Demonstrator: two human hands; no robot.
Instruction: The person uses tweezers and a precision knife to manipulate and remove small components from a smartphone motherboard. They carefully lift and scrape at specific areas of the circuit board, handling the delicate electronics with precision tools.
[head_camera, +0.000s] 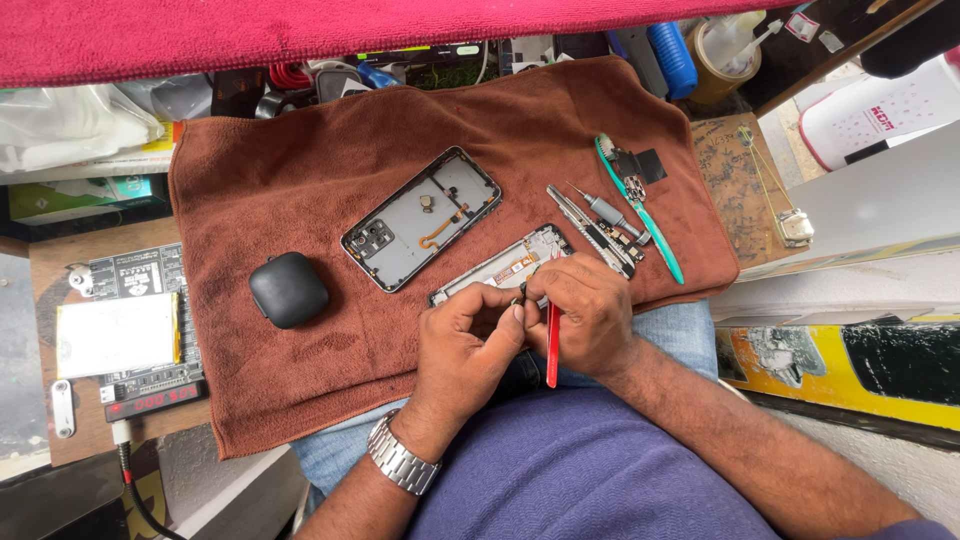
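Brown towel (300, 190) covers a cluttered repair bench and drapes toward the person's lap; a red cloth (300, 30) hangs across the top of the view. Both hands meet at the towel's near edge over an opened phone frame (500, 268), which lies tilted with its near end hidden under the fingers. The left hand (462, 345), wristwatch (400, 462) on the wrist, pinches a small dark part between thumb and forefinger, touching the frame's edge; what the part is cannot be told. The right hand (590, 315) is clenched around a red-handled tool (552, 345), tip pointing at the same spot, handle pointing back toward the body.

A 2nd phone body (420, 218), back removed, lies face down further up the towel, well apart from the hands. Right of the frame sit metal tweezers (590, 232), a small screwdriver (600, 208) and a green toothbrush (645, 215), side by side. A black earbud case (288, 290) rests on the towel's left part. Off the towel at left, a flat silver battery (118, 335) lies on a test board (145, 330).

Step in hand looks like fine work on a small component at the frame's near end. The next move likely needs a steady left pinch and light, precise tool pressure so the part does not slip.
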